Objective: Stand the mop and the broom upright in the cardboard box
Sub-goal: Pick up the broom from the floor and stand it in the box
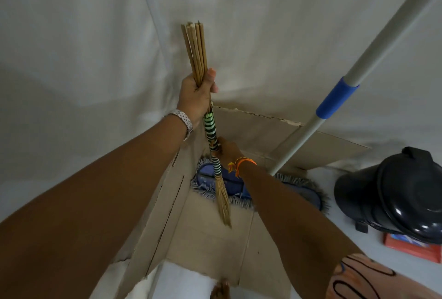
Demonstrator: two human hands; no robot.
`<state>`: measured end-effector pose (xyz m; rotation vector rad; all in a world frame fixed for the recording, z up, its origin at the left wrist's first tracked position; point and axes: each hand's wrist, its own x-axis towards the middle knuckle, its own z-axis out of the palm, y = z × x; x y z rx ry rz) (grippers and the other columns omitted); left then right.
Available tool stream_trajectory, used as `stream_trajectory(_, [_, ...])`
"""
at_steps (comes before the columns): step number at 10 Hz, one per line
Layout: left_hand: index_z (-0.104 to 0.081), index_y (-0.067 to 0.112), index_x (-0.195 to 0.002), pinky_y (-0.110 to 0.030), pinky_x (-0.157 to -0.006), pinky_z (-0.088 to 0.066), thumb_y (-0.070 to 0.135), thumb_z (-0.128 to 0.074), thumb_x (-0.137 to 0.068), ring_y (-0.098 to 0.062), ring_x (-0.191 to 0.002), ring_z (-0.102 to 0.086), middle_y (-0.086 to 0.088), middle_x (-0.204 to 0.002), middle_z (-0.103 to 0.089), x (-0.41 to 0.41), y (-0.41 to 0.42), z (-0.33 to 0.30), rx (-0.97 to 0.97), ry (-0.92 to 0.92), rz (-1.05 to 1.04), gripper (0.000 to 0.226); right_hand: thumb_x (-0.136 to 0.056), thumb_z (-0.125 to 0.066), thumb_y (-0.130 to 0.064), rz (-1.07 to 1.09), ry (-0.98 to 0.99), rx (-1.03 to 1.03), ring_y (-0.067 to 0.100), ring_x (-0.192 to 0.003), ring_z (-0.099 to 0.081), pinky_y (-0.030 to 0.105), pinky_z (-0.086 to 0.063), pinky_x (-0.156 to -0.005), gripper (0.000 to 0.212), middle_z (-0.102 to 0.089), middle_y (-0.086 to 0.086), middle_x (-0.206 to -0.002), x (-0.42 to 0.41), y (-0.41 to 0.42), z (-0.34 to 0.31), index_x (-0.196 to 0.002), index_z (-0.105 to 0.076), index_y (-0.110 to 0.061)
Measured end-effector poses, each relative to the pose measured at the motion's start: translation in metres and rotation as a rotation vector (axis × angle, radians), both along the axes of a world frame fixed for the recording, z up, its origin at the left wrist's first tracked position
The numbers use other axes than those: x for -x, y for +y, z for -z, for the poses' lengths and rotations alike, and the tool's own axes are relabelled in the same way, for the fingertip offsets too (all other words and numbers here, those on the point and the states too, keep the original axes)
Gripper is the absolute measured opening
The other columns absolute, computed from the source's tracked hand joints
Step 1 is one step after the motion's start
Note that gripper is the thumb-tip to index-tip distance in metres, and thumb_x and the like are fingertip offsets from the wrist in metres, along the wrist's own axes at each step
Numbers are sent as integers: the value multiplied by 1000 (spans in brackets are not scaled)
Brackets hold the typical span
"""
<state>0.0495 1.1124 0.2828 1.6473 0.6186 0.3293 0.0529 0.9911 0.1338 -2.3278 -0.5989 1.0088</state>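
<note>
While both hands grip it, the broom [210, 126] of stiff sticks hangs over the open box [205, 239], bristles down. Left hand [198, 92] wraps the bare stick tops; right hand [227, 150] closes round the striped binding. Inside, the mop [296, 188] rests its fringed blue head, pole leaning right. A glossy black bin [392, 195] stands beside.

The pale, whitish floor [354, 260] carries a brown cardboard box [210, 239] with its flaps folded open, set against a white fabric backdrop [71, 35] that hangs down to the floor. Just to the right of the box stands a glossy black plastic bin with a domed lid [392, 193]. Near the bin's base, a flat red packet with a blue patch [411, 247] lies on the floor, partly tucked under the bin.
</note>
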Motion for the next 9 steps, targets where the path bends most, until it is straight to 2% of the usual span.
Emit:
stream_trajectory(2, [-59,20,-76,-23,-75,-51,35,-53,-104,0,-62,-61,5,-70,-63,-13,26,10,11,-35,-28,33,-91,-54,-17,-91,-45,38,41,-117,-54,43,-43,-98,45,-58,24,-128,-20,31,8,-132,-44,-1])
stream_trajectory(3, [-59,22,-91,-21,-78,-50,35,-54,-104,0,-73,-62,6,-81,-64,-15,27,14,4,-60,-53,19,-92,-54,-19,-95,-55,48,40,-118,-54,42,-42,-99,47,-57,24,-130,-26,38,12,-134,-42,-1])
stream_trajectory(4, [-54,17,-103,-19,-74,-45,40,-55,-102,0,-73,-55,14,-80,-55,-12,23,28,-55,-51,-108,24,-92,-54,-20,-95,-40,71,41,-116,-54,43,-43,-97,47,-57,24,-129,-29,43,19,-132,-43,-1])
stream_trajectory(5, [-58,12,-113,-25,-81,-52,47,-59,-96,-7,-87,-64,9,-93,-65,-8,18,41,-73,-62,-194,38,-91,-55,-19,-68,-9,67,42,-115,-54,44,-44,-96,45,-57,23,-128,-30,43,22,-131,-43,-1])
stream_trajectory(6, [-53,6,-137,-27,-105,-52,39,-64,-96,-19,-127,-60,-8,-136,-63,3,3,47,-135,-54,-408,54,-89,-58,-19,11,25,54,42,-108,-57,44,-47,-90,42,-60,26,-119,-23,35,23,-125,-44,-1])
stream_trajectory(7, [-52,4,-138,-11,-100,-49,32,-64,-98,-19,-130,-59,-10,-139,-61,17,-11,45,-195,-54,-471,51,-88,-61,-19,50,41,48,42,-103,-60,44,-49,-85,44,-62,27,-114,-13,23,19,-124,-42,-2])
stream_trajectory(8, [-52,3,-138,-34,-104,-53,29,-58,-100,-21,-130,-58,-11,-138,-61,27,-24,28,-291,-23,-484,46,-87,-62,-14,156,112,-22,39,-110,-57,42,-47,-90,50,-56,24,-123,-16,4,-11,-129,-39,-1])
stream_trajectory(9, [-54,0,-135,-32,-105,-52,20,-56,-102,-23,-128,-58,-13,-136,-61,45,-40,11,-340,-52,-500,39,-88,-60,-12,210,148,-28,29,-107,-54,38,-45,-94,51,-53,19,-127,-2,-24,-39,-134,-38,-3])
